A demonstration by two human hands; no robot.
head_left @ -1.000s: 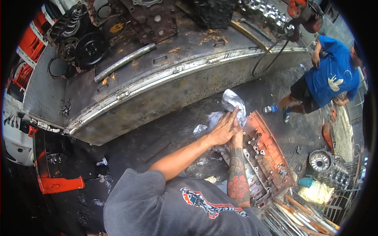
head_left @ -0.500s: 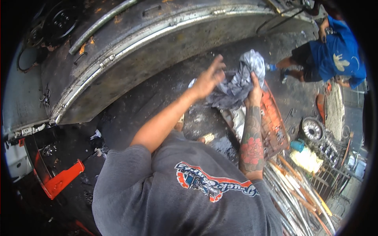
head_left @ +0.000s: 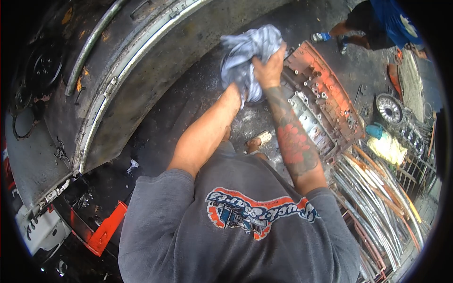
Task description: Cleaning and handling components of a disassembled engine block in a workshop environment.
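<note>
A crumpled grey-white cloth is bunched up between my two hands, in front of my body. My right hand is closed on its right side, with the tattooed forearm stretched out below. The cloth covers most of my left hand; only the wrist area shows and its fingers are hidden in the folds. Just right of the cloth lies a long orange and bare-metal engine casting, its holes and studs facing up. My right forearm passes over its near left side.
A big curved metal panel stands on the left. Another person in a blue shirt is at the upper right. Metal pipes, a round metal wheel part and a teal object lie at right. An orange bracket sits lower left.
My left hand, bare and spread before, has gone into the cloth. My right hand has moved the cloth left and away from the casting. The view has shifted, uncovering more of the casting.
</note>
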